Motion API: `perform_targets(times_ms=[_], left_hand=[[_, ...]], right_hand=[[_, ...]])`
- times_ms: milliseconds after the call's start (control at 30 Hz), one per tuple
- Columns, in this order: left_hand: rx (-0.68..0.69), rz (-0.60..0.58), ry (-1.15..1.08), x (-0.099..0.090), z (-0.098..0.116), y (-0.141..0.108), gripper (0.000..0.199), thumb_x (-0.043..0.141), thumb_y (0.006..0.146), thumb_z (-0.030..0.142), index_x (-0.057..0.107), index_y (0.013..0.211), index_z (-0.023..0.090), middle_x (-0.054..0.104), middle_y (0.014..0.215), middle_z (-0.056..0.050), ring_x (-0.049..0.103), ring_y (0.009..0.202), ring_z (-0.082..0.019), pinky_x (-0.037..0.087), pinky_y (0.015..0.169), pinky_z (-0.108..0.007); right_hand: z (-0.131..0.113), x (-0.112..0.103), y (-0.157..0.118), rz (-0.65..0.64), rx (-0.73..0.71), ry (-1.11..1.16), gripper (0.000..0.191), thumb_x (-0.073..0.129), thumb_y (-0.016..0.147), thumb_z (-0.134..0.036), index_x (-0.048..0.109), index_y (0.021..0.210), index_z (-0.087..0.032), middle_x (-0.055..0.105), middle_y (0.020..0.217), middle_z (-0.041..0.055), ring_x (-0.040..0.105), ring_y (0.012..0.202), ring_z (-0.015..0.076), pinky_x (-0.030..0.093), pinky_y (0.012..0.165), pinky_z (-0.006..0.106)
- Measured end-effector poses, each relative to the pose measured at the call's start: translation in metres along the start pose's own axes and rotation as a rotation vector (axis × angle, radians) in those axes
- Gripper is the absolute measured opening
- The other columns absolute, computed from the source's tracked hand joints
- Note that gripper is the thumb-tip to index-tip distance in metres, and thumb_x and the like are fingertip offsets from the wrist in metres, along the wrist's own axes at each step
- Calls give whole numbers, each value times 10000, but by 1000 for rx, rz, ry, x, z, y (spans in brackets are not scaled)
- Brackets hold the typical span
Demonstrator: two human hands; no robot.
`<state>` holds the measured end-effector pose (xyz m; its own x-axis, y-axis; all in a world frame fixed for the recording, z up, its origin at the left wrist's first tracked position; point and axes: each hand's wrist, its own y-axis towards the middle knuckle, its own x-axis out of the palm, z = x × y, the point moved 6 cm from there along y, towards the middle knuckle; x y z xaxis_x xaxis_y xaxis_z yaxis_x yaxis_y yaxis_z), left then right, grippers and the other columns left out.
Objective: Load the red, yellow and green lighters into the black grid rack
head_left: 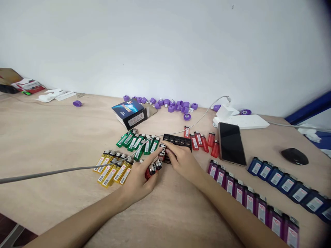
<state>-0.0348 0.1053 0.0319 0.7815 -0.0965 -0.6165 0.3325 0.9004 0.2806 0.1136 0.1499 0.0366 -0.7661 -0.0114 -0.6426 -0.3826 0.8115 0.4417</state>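
Observation:
My left hand is closed around red lighters, their metal tops facing up. Its index finger reaches to more lighters standing at the left end of a black slotted tray. At that same end, my right hand has its thumb and fingers closed at those lighters; its palm side and part of the tray are hidden. Green lighters and yellow lighters lie left of the tray. Loose red lighters lie to its right.
A grey cable crosses above the lighters from a white power strip. Purple lighters and blue lighters form rows at right, near a phone and mouse. Behind are a lighter box and purple caps.

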Motion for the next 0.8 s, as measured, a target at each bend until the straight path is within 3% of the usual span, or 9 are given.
perform_targets(times_ms=[233,333,433,500,567,667,733,800], left_hand=[[-14,2,-37,3,-1,-2,643,504,815,134,473,1457,154,468,581,86,348,448,-85,344,463,-179],[-50,30,-53,-2,1,-3,556,559,874,194,483,1424,167,462,587,90,346,432,-83,317,446,-192],[-57,95,-97,-10,6,-7,356,569,893,234,572,1245,178,452,612,80,339,448,-83,301,465,-212],[-82,76,-224,-8,7,-12,200,561,894,264,608,1065,171,450,628,63,364,491,-90,308,494,-219],[-196,-60,-488,7,5,-18,191,538,902,331,599,966,162,452,621,52,376,500,-93,311,484,-214],[-491,-412,-1002,47,9,-38,296,523,882,421,591,943,140,502,588,36,350,404,-75,284,384,-194],[-627,-588,-1257,67,19,-50,328,548,855,425,603,962,120,576,625,-5,383,375,-75,291,342,-186],[-663,-672,-1418,77,28,-56,327,573,838,379,617,1013,107,640,706,-55,483,420,-101,337,346,-180]], right_hand=[[1,3,-11,33,-11,12,409,448,967,-123,620,1335,-174,745,1219,106,734,1070,243,598,927,388],[-2,-1,-16,167,35,-1,376,479,955,-147,655,1286,-179,757,1187,106,736,1066,249,596,946,402],[-10,-10,-29,338,82,29,344,498,957,-155,667,1253,-202,774,1134,94,749,1025,232,600,941,394],[-18,-14,-42,386,92,83,322,518,951,-152,674,1225,-216,786,1083,82,756,985,225,607,917,383],[-28,-14,-57,358,104,152,301,542,940,-159,683,1196,-228,790,1053,71,758,964,228,614,888,370],[-39,-10,-80,238,198,312,261,573,934,-213,686,1169,-231,786,1042,71,762,925,236,627,816,341],[-42,-2,-93,131,335,509,250,561,958,-285,672,1176,-231,782,949,52,756,695,191,615,604,268],[-43,8,-101,19,474,702,254,545,976,-365,674,1144,-225,749,819,19,633,443,117,493,397,205]])
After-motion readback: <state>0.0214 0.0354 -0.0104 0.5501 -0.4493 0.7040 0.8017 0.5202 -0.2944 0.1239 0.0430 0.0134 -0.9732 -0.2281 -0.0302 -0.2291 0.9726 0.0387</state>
